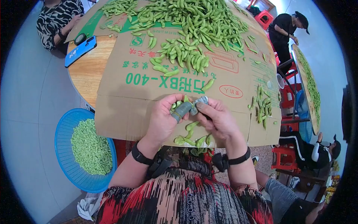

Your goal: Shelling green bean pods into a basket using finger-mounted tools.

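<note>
My left hand (160,117) is closed, with shelled green soybeans (173,106) against its fingers and a soybean pod (186,98) poking out at the top. A grey cover (181,111) held by a yellowish band wraps its thumb. Thumb to fingers, my right hand (223,118) pinches right beside it; a grey woven cover (201,100) sits on one of its fingers. Whatever lies in that pinch is hidden. Just below the hands, several green pods (190,141) lie at the cardboard's near edge. A single pod (207,85) rests beyond them.
Flattened cardboard (123,112) covers much of the wooden table (87,82). A large pod heap (194,22) lies at the far side, a smaller pile (264,106) at right. Shelled beans fill a blue basket (61,143) at lower left. A blue phone (81,51) lies far left. Other people sit and stand nearby.
</note>
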A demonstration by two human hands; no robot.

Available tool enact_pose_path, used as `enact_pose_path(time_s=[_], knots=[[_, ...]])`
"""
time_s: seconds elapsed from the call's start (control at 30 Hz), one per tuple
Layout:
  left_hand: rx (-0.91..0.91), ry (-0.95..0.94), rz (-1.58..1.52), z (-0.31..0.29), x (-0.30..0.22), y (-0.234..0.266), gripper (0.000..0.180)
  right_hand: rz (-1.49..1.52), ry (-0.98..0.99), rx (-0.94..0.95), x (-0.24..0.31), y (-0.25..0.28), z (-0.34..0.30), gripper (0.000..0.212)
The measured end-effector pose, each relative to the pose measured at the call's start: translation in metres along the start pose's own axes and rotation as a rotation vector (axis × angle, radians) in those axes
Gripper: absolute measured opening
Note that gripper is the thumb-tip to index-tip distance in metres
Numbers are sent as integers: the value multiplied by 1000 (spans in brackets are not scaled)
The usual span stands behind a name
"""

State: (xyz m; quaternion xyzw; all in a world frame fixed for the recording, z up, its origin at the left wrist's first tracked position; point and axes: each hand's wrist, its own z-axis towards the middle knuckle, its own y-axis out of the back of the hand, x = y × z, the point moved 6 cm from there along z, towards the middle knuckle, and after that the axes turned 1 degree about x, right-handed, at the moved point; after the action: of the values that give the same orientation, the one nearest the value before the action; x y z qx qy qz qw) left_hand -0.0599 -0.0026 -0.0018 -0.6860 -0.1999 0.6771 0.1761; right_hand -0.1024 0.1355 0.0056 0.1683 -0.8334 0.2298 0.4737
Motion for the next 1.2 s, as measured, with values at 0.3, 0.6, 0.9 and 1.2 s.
enact_pose_path(time_s=[0.3, 0.6, 0.9, 1.2], knots=[[-71, -34, 299, -1, -2, 0, 16, -1516, 342, -473, 56, 2, 14, 29], [-60, 67, 169, 0, -4, -3, 30, -1007, 453, -432, 46, 8, -7, 19], [-9, 68, -279, 3, -1, 3, 19, -427, 196, -9, 15, -23, -21, 17], [-42, 40, -130, 2, 3, 5, 18, 2, 52, 173, 0, -25, -19, 20]])
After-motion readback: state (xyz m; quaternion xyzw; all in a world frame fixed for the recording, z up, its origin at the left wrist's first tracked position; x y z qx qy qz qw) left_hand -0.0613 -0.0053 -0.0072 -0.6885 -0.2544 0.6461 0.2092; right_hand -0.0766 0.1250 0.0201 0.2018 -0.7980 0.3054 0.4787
